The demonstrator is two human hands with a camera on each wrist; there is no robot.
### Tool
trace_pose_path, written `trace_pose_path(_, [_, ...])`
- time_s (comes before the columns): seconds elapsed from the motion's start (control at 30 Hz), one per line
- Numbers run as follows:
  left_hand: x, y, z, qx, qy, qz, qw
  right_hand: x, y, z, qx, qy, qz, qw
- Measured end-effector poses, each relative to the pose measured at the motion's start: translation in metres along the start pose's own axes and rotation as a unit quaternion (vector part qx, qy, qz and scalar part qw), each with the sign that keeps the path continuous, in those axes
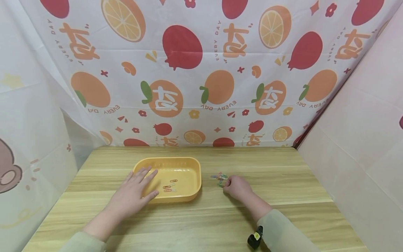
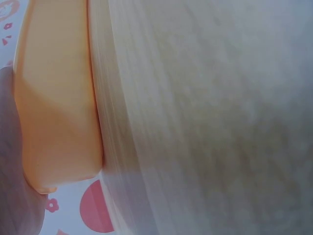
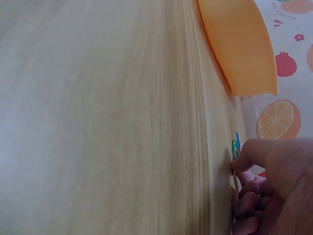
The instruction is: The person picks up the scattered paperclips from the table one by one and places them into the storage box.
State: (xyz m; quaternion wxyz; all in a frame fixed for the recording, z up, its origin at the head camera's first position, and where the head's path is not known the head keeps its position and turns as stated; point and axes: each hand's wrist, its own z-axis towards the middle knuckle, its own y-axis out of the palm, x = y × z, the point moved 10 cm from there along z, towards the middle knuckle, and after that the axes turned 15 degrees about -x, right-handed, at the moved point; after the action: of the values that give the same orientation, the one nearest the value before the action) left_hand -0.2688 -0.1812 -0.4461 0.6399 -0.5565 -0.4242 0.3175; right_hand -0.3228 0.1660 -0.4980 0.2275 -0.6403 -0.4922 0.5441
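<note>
1. The left hand [image 1: 133, 196] lies with straight, spread fingers on the near left rim of the yellow tray [image 1: 192, 164], centre-left of the head view, holding nothing.
2. The right hand [image 1: 237, 187] curls its fingers onto the small heap of coloured paper clips [image 1: 220, 177] on the tabletop [image 1: 283, 182], just right of the tray; whether a clip is pinched cannot be told.
3. Three clips [image 1: 170, 187] lie in the tray.
4. Risk, as a judgement: tangled clips could lift together and drop, or the tray could slide under the flat hand.

Glossy smooth orange plastic tray [image 1: 192, 175], matt pale wood-grain table [image 1: 283, 182], creased printed plastic-looking backdrop [image 1: 189, 70]
</note>
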Motion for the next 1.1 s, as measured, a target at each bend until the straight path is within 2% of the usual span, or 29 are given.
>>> trace_pose_path(0.2, [-0.001, 0.001, 0.0, -0.002, 0.0, 0.003, 1.0, -0.002, 0.0, -0.001, -0.003, -0.007, -0.002, 1.0])
trace_pose_path(0.67, [-0.002, 0.0, 0.001, -0.001, 0.004, -0.001, 1.0, -0.015, 0.0, -0.009, 0.008, -0.04, -0.077, 0.996])
trace_pose_path(1.1, [-0.003, 0.002, 0.001, -0.002, 0.003, 0.0, 1.0, -0.02, 0.0, -0.008, 0.009, -0.068, -0.111, 0.991])
